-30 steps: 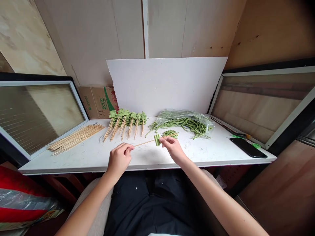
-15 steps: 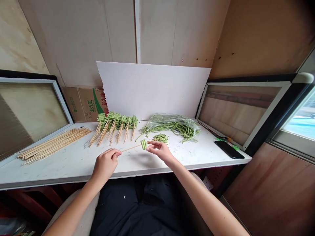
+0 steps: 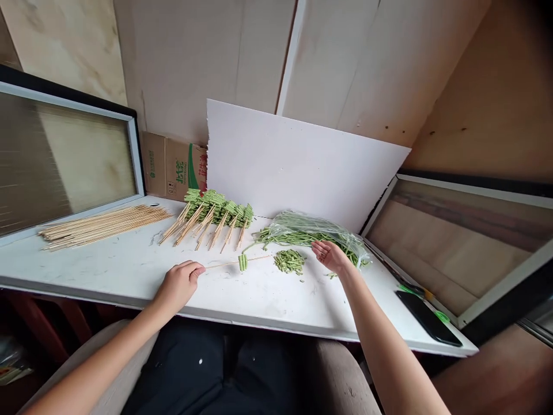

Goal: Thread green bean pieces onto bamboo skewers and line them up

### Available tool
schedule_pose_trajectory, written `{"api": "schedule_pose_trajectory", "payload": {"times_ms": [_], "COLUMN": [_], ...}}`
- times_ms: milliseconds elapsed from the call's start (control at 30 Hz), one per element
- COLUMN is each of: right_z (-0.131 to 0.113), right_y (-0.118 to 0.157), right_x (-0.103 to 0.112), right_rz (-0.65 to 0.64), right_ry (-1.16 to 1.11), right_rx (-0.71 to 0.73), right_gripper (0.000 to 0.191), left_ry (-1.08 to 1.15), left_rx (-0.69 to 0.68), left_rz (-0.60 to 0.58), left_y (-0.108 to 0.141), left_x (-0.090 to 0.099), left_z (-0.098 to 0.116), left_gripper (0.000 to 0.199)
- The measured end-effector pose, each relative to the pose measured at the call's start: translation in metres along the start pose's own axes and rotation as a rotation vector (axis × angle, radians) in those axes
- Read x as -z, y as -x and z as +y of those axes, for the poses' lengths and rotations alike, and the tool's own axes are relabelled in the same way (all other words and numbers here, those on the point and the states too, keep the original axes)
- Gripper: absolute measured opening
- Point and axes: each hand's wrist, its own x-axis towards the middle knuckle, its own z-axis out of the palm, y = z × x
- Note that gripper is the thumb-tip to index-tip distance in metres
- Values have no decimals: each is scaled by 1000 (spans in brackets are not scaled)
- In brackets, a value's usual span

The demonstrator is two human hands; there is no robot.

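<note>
My left hand [image 3: 180,283] is closed round one end of a thin wooden skewer [image 3: 222,265], held out over the white table. A few short green bean pieces [image 3: 242,263] are threaded side by side on it. My right hand [image 3: 329,255] is off the skewer, fingers stretched out and apart, with nothing seen in it. It hovers to the right of a small pile of cut bean pieces [image 3: 289,261] and in front of the long green beans [image 3: 298,235], which lie partly inside a clear plastic bag [image 3: 328,226].
Finished bean skewers [image 3: 220,208] lie stacked at the back, sticks facing me. Bare skewers [image 3: 106,223] are spread at the left. A black phone [image 3: 427,318] lies near the right edge. A white board [image 3: 298,161] and a cardboard box [image 3: 166,167] stand behind.
My right hand has left the bean pieces on the skewer and moved right, its fingers opening. My left hand still grips the skewer. The camera view has tilted and shifted.
</note>
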Motion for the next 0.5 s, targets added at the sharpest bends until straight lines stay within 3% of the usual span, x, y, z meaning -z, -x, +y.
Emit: {"api": "schedule_pose_trajectory", "payload": {"times_ms": [100, 167, 400, 500], "right_z": [4, 8, 14, 3], "right_y": [-27, -42, -82, -98], "right_x": [-16, -31, -69, -78], "right_rz": [106, 159, 236, 207], "right_ry": [38, 60, 129, 131], "right_rx": [19, 32, 50, 135], "right_gripper": [5, 10, 13, 27], "left_ry": [-48, -58, -61, -62], "left_rx": [27, 53, 89, 79], "left_rz": [30, 35, 13, 17], "left_y": [3, 5, 8, 11], "left_x": [-1, 1, 7, 5], "left_z": [-2, -1, -2, -5], "left_gripper": [28, 28, 27, 27]}}
